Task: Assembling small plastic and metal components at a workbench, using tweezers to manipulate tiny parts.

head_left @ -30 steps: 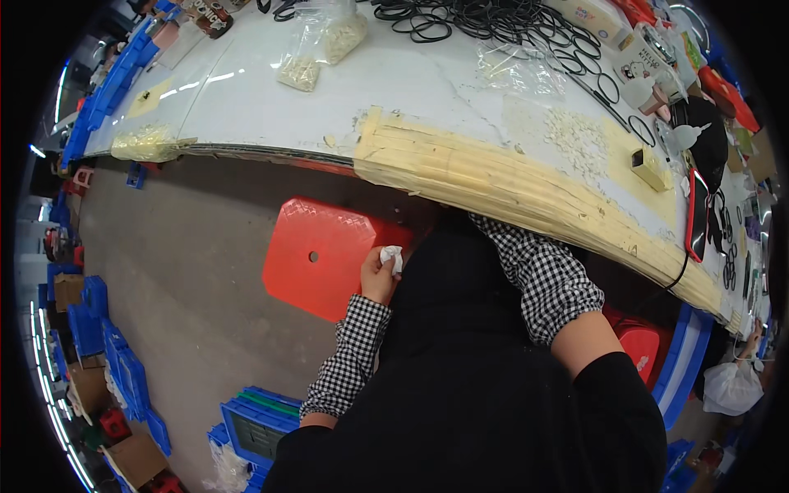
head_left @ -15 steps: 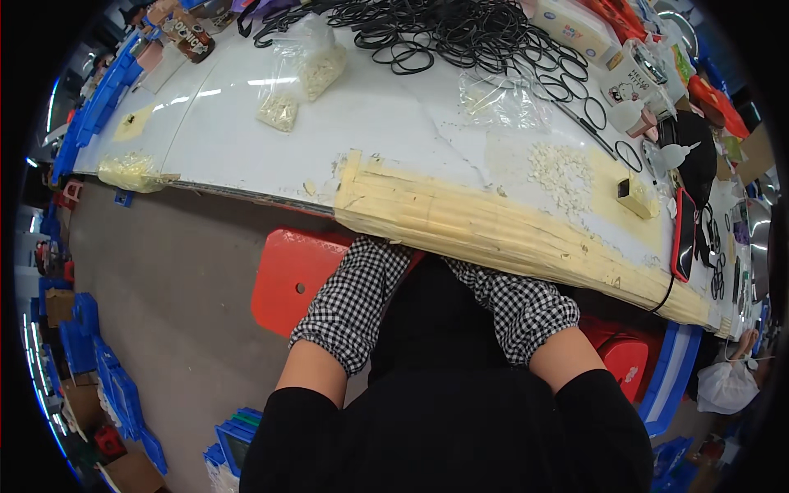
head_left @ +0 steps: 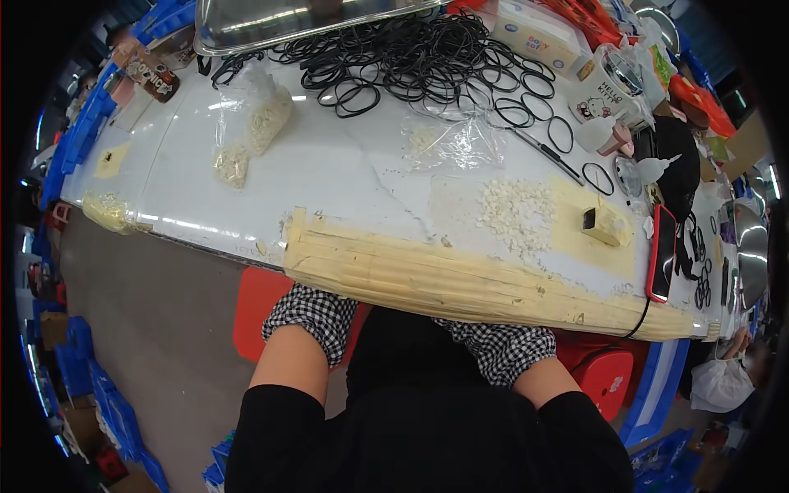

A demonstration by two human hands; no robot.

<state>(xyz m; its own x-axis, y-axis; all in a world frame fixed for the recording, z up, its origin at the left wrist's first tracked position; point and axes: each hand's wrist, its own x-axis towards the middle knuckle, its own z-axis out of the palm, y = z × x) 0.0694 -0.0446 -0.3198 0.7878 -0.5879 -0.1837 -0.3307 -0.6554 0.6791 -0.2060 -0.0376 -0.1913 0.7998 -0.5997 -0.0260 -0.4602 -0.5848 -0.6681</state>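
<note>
Both my forearms reach under the front edge of the white table point(head_left: 329, 156), which hides my hands; what they hold or touch does not show. Black-and-white checked sleeve covers show on the left arm point(head_left: 312, 322) and on the right arm point(head_left: 514, 349). Above them runs the table edge, padded with yellowish tape point(head_left: 411, 275). Small whitish pieces point(head_left: 516, 218) lie scattered behind the tape, beside a small tape-wrapped block point(head_left: 606, 227) with a dark end.
Clear bags of whitish pieces point(head_left: 267, 123) lie left of a heap of black loops point(head_left: 411, 57). A shiny metal tray point(head_left: 304, 20) is at the back. A red-edged phone point(head_left: 661, 255) lies at right. Red stools point(head_left: 255, 316) stand below the table.
My view has tilted up and shifted right, so the table sits lower and further left in the picture. The metal tray has come into view. My hands stay hidden under the table.
</note>
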